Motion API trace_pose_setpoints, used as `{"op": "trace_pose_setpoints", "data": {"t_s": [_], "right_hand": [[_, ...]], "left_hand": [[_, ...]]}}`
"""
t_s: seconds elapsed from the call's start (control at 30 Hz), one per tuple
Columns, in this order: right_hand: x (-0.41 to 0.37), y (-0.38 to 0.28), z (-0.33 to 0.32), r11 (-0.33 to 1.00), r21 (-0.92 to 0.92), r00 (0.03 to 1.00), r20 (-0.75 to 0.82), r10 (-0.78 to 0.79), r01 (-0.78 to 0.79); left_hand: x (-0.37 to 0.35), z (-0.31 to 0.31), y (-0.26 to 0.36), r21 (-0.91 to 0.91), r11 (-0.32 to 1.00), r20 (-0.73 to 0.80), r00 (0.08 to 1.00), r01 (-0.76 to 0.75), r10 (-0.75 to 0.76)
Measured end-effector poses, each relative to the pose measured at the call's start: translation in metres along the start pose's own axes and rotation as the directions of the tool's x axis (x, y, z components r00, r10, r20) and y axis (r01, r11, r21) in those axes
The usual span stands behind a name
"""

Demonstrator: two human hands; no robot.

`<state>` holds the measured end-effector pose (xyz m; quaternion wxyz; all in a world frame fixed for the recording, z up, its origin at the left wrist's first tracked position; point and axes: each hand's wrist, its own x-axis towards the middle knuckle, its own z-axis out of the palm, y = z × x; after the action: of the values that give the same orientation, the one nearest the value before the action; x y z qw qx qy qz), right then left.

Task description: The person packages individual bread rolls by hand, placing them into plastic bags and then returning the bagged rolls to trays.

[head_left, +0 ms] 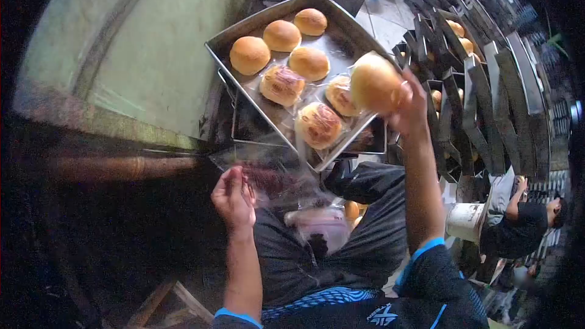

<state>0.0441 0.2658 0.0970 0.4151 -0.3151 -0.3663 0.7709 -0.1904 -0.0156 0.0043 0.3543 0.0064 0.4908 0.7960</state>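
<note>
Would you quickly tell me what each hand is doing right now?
Left hand: closed on a clear plastic bag.
Right hand: holding a bun.

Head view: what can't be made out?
All head view.
- Clear plastic bag in left hand: blurred, mouth unclear.
- Round golden bun in right hand: part covered by the grip.
- Lower dark tray: contents hidden by silver metal tray.
- Left side: too dark.

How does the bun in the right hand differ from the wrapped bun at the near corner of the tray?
The held bun is up in the right hand; the wrapped bun lies on the tray. The held bun looks bare and smooth; the wrapped bun sits in shiny clear plastic, its top streaked. Both are round and golden.
</note>
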Motion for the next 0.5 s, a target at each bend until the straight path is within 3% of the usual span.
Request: {"op": "trace_pose_setpoints", "data": {"t_s": [0.03,0.1,0.17,0.2,0.3,0.33,0.37,0.43,0.47,0.5], "right_hand": [[-0.038,0.005,0.000,0.989,0.105,0.987,0.134,0.087,-0.102],[-0.073,0.035,-0.016,0.931,-0.351,0.887,0.391,0.246,-0.103],[-0.129,0.040,0.026,0.873,-0.469,0.816,0.450,0.364,-0.132],[-0.152,0.051,0.031,0.898,-0.396,0.859,0.374,0.350,-0.194],[-0.201,0.067,0.018,0.920,-0.153,0.890,0.237,0.388,-0.361],[-0.213,0.068,0.018,0.920,-0.072,0.890,0.234,0.392,-0.386],[-0.223,0.070,0.019,0.911,0.006,0.887,0.233,0.399,-0.412],[-0.233,0.076,0.029,0.964,-0.022,0.933,0.247,0.260,-0.263],[-0.238,0.072,0.043,0.986,-0.066,0.956,0.243,0.162,-0.150],[-0.243,0.066,0.056,0.993,-0.111,0.968,0.244,0.060,-0.034]], "left_hand": [[-0.001,0.002,0.002,0.031,1.000,-0.026,1.000,-0.001,0.002],[-0.008,0.005,-0.002,0.218,0.975,0.068,0.997,-0.055,0.041],[-0.021,0.006,-0.002,0.421,0.885,0.243,0.965,-0.197,0.099],[-0.034,0.005,0.008,0.487,0.863,0.271,0.962,-0.131,-0.007],[-0.056,-0.007,0.012,0.535,0.781,0.262,0.943,-0.321,0.208],[-0.064,-0.010,0.016,0.536,0.823,0.155,0.980,-0.188,0.123],[-0.068,-0.006,0.015,0.522,0.822,0.190,0.971,-0.226,0.147],[-0.078,-0.001,0.011,0.491,0.818,0.249,0.948,-0.298,0.197],[-0.064,-0.017,-0.003,0.434,0.778,0.403,0.870,-0.454,0.284],[-0.074,0.000,0.011,0.358,0.883,0.280,0.937,-0.302,0.206]]}}
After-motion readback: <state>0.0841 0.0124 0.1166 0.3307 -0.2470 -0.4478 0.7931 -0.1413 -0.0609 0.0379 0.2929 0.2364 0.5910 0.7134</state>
